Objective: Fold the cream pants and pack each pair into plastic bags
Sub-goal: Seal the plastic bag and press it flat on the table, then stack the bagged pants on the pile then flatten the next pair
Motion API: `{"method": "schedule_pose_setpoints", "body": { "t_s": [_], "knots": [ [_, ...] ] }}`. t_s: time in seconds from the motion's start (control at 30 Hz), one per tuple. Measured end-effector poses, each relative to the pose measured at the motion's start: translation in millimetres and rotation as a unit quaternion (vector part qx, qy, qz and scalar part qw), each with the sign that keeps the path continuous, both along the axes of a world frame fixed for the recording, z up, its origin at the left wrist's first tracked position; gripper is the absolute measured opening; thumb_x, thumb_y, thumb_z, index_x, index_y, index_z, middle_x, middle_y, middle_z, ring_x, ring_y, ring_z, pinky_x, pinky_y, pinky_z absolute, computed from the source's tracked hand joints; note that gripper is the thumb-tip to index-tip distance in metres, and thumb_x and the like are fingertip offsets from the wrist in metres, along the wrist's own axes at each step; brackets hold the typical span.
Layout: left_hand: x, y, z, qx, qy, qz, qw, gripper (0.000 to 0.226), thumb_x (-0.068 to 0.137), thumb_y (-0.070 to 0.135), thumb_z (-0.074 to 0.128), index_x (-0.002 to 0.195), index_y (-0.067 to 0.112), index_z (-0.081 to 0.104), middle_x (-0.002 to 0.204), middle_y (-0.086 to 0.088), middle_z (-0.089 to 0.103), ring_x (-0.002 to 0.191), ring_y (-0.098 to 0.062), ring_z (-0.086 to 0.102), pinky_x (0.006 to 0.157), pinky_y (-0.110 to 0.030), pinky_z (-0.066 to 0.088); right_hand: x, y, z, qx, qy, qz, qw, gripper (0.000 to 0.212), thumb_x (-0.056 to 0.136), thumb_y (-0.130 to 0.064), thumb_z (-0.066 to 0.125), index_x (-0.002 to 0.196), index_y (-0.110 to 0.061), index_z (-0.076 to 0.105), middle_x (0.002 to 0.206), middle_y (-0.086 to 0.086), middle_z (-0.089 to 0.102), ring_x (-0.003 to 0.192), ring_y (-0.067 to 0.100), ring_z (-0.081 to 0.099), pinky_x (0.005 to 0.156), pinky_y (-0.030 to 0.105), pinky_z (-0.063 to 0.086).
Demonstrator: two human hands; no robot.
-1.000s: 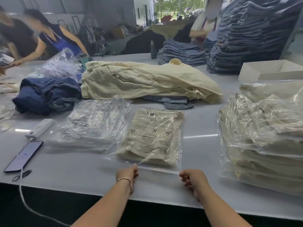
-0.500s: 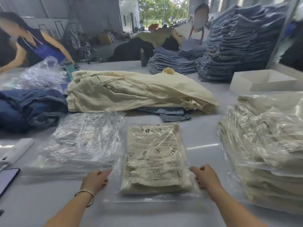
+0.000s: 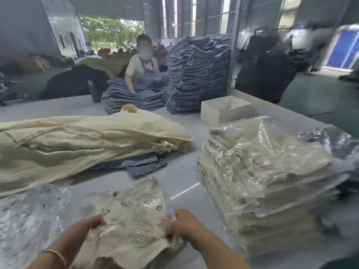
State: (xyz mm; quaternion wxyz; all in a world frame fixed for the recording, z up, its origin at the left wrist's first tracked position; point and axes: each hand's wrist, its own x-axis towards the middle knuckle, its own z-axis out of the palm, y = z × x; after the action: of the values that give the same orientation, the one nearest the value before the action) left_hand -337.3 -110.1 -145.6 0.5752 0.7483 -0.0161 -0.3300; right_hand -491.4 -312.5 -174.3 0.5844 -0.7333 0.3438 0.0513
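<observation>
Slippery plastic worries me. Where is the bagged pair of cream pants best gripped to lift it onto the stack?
Grip the bagged pair of cream pants by its two side edges, from left and right, pinching fabric through the film, as the left hand and right hand do; it is flat and floppy.

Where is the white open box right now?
In the head view, the white open box sits on the table's far right, just behind the stack of bagged cream pants and right of the tall stacks of folded jeans.
</observation>
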Motion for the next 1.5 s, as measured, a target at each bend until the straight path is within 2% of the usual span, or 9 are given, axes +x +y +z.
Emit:
{"method": "schedule_pose_setpoints", "body": {
  "t_s": [0.2, 0.27, 0.4, 0.53, 0.73, 0.9, 1.2, 1.3, 1.5],
  "knots": [
    [-8, -118, 76, -0.097, -0.089, -0.061, 0.989, 0.020, 0.087, 0.017, 0.054, 0.092, -0.001, 0.061, 0.087, -0.020, 0.059, 0.085, -0.031, 0.053, 0.093, -0.054, 0.040, -34, -101, 102, -0.300, -0.094, -0.050, 0.948, 0.013, 0.086, -0.020, 0.058, 0.092, -0.013, 0.067, 0.086, 0.003, 0.070, 0.088, 0.025, 0.064, 0.079, 0.034, 0.050],
    [-27, -168, 105, -0.164, -0.121, -0.072, 0.976, 0.027, 0.077, 0.019, 0.057, 0.099, 0.003, 0.060, 0.090, -0.018, 0.053, 0.082, -0.029, 0.049, 0.085, -0.052, 0.040, -59, -138, 140, -0.434, -0.128, -0.109, 0.885, 0.021, 0.090, -0.023, 0.054, 0.105, -0.024, 0.069, 0.098, 0.000, 0.072, 0.099, 0.022, 0.063, 0.089, 0.035, 0.044],
    [-73, -262, 151, -0.314, -0.160, -0.082, 0.932, 0.029, 0.084, 0.007, 0.056, 0.062, 0.009, 0.074, 0.061, -0.004, 0.068, 0.053, -0.013, 0.065, 0.053, -0.021, 0.053, -115, -207, 196, -0.619, -0.165, -0.295, 0.709, 0.024, 0.089, -0.019, 0.058, 0.110, -0.024, 0.068, 0.094, 0.003, 0.072, 0.098, 0.030, 0.058, 0.078, 0.036, 0.034],
    [-126, -343, 154, -0.338, -0.102, -0.117, 0.928, 0.028, 0.086, 0.016, 0.062, 0.060, 0.013, 0.071, 0.052, 0.001, 0.060, 0.045, -0.014, 0.058, 0.044, -0.018, 0.047, -169, -276, 205, -0.638, -0.149, -0.396, 0.644, 0.033, 0.086, -0.020, 0.063, 0.118, -0.027, 0.065, 0.104, -0.001, 0.070, 0.105, 0.027, 0.056, 0.083, 0.035, 0.031],
    [-179, -405, 62, 0.000, -0.190, -0.282, 0.940, 0.017, 0.090, 0.012, 0.064, 0.075, 0.004, 0.064, 0.051, -0.007, 0.060, 0.036, -0.017, 0.051, 0.037, -0.016, 0.030, -190, -325, 142, -0.614, 0.048, -0.312, 0.723, 0.044, 0.085, -0.028, 0.058, 0.128, -0.023, 0.054, 0.129, 0.005, 0.053, 0.122, 0.028, 0.043, 0.102, 0.044, 0.031],
    [-181, -413, 48, 0.046, -0.183, -0.263, 0.946, 0.035, 0.095, 0.021, 0.056, 0.063, 0.008, 0.053, 0.045, -0.006, 0.060, 0.027, -0.015, 0.044, 0.033, -0.015, 0.025, -170, -326, 85, -0.507, 0.132, -0.065, 0.849, 0.044, 0.094, -0.049, 0.037, 0.132, -0.031, 0.050, 0.136, -0.003, 0.050, 0.127, 0.020, 0.042, 0.117, 0.047, 0.014],
    [-155, -348, 49, 0.083, -0.284, -0.238, 0.925, 0.021, 0.087, 0.032, 0.055, 0.072, 0.017, 0.054, 0.054, -0.003, 0.066, 0.034, -0.012, 0.054, 0.037, -0.017, 0.037, -123, -272, 112, -0.530, -0.030, -0.049, 0.846, 0.036, 0.090, -0.045, 0.053, 0.124, -0.035, 0.055, 0.127, -0.015, 0.054, 0.120, 0.012, 0.046, 0.100, 0.030, 0.033],
    [-130, -287, 34, 0.156, -0.284, -0.231, 0.918, 0.017, 0.085, 0.033, 0.052, 0.076, 0.020, 0.058, 0.061, 0.000, 0.067, 0.039, -0.006, 0.055, 0.048, -0.019, 0.046, -87, -209, 113, -0.497, -0.124, 0.042, 0.858, 0.038, 0.086, -0.044, 0.061, 0.123, -0.037, 0.057, 0.128, -0.014, 0.053, 0.123, 0.011, 0.043, 0.101, 0.030, 0.032],
    [-71, -145, -6, 0.238, -0.205, -0.113, 0.942, 0.018, 0.084, 0.030, 0.052, 0.086, 0.019, 0.066, 0.071, 0.010, 0.058, 0.073, -0.008, 0.059, 0.074, -0.020, 0.046, 10, -79, 72, -0.491, -0.066, 0.280, 0.822, 0.052, 0.087, -0.061, 0.045, 0.136, -0.049, 0.034, 0.151, -0.010, 0.021, 0.139, 0.013, 0.022, 0.108, 0.026, 0.027]
  ]
}}
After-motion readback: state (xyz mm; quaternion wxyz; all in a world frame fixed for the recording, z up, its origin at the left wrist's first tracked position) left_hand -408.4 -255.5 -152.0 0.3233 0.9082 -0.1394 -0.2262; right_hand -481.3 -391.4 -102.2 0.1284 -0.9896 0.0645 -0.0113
